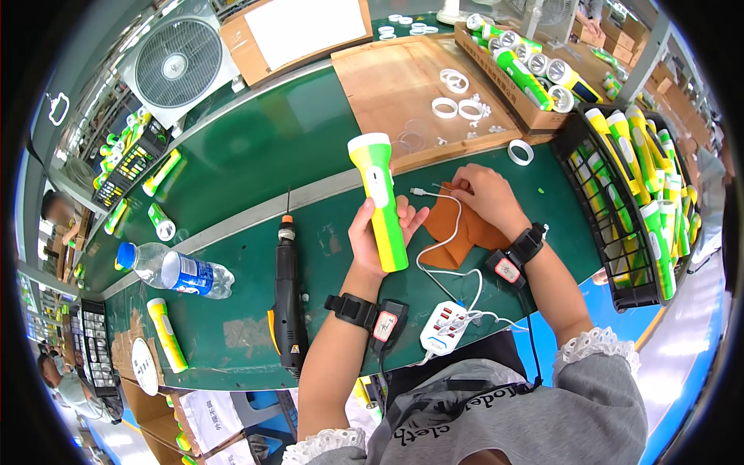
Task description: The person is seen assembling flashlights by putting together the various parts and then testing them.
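My left hand (367,242) is closed round a green, yellow and white flashlight (380,203), held tilted with its wide white head pointing away from me. To its right, my right hand (490,195) rests over an orange cloth (459,232), fingertips pinched together. A thin tip pokes out by those fingertips, but what they grip is too small to make out. Just left of them a white USB cable (419,246) ends in a plug. This cable runs down to a white multi-port charger (445,328) near the table's front edge.
A black electric screwdriver (287,302) lies left of my hands. Further left are a plastic bottle (186,273) and another flashlight (167,335). A black crate (620,232) full of flashlights stands at the right. White rings (444,108) lie on a wooden board (387,93) behind.
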Demonstrator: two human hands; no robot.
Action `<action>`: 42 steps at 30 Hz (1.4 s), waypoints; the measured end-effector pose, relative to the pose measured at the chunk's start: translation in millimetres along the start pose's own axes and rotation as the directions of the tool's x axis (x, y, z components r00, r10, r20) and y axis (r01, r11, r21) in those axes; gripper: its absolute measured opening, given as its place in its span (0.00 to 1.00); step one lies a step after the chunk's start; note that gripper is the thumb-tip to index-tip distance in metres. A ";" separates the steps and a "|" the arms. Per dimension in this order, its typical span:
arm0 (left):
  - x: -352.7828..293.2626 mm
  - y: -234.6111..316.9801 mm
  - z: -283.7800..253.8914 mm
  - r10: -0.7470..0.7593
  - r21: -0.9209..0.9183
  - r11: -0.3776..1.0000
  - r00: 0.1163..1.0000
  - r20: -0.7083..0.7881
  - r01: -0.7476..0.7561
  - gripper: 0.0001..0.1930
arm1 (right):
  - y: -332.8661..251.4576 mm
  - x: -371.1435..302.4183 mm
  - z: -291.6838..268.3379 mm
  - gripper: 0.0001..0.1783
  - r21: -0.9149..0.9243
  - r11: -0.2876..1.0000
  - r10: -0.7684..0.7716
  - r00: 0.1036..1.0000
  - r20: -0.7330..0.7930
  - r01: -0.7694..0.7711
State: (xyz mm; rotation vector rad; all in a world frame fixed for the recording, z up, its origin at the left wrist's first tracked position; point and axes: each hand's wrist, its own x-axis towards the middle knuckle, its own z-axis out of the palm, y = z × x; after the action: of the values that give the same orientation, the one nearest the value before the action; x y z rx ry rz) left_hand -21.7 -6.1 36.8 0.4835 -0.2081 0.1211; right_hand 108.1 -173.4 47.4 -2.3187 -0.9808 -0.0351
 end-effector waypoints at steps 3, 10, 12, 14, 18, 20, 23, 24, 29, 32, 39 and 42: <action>-3.8 -2.0 -3.5 0.014 -0.016 1.000 1.000 0.002 -0.014 0.26 | -4.7 3.2 5.0 0.05 -0.156 0.987 -0.035 0.999 -0.017 0.032; 1.7 4.2 1.6 0.022 0.099 0.995 0.989 -0.147 -0.007 0.29 | -2.3 4.4 11.7 0.13 -0.315 0.945 -0.109 0.992 -0.057 0.086; 2.2 5.5 3.8 0.096 0.317 0.948 0.974 -0.206 -0.027 0.34 | 4.5 4.3 12.2 0.15 -0.300 0.950 -0.126 0.987 -0.102 0.090; 2.4 1.8 7.0 0.192 0.484 0.873 0.953 -0.233 -0.058 0.39 | 3.9 4.1 2.1 0.10 -0.082 0.995 -0.063 0.992 -0.111 0.054; 2.8 -2.4 17.2 0.204 0.659 0.752 0.945 -0.254 0.015 0.47 | -20.0 0.7 -14.9 0.07 0.062 0.954 -0.265 0.919 -0.291 0.295; 2.0 -2.6 20.3 0.134 0.707 0.703 0.962 -0.237 0.076 0.48 | -28.9 -2.2 -16.9 0.03 -0.011 0.905 -0.403 0.851 -0.337 0.424; 3.5 -6.7 22.7 -0.003 0.693 0.705 0.979 -0.206 0.148 0.39 | -33.9 -9.5 -22.6 0.03 -0.080 0.932 -0.361 0.914 -0.182 0.353; 3.0 -8.4 24.5 -0.017 0.701 0.695 0.979 -0.203 0.158 0.34 | -31.7 -7.9 -20.4 0.02 -0.093 0.920 -0.391 0.896 -0.209 0.380; 3.0 -6.6 21.5 -0.079 0.649 0.735 0.976 -0.205 0.196 0.38 | -26.3 -6.4 -18.4 0.03 -0.111 0.931 -0.362 0.921 -0.141 0.349; 2.8 -7.7 24.4 -0.061 0.672 0.715 0.975 -0.214 0.193 0.34 | -25.0 -5.8 -16.7 0.03 -0.122 0.927 -0.370 0.916 -0.154 0.354; 2.0 -9.5 22.4 -0.054 0.652 0.734 0.973 -0.224 0.191 0.36 | -21.5 -5.9 -14.2 0.05 -0.155 0.918 -0.388 0.909 -0.156 0.365; 1.9 -8.7 20.4 -0.076 0.621 0.756 0.970 -0.229 0.206 0.36 | -21.7 -5.5 -12.7 0.05 -0.135 0.922 -0.382 0.911 -0.158 0.363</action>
State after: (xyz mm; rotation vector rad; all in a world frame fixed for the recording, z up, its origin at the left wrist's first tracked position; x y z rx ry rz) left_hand -21.8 -23.3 51.1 1.1730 0.0726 0.0860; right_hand 92.4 -172.2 67.8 -2.1370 -1.3386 -0.4552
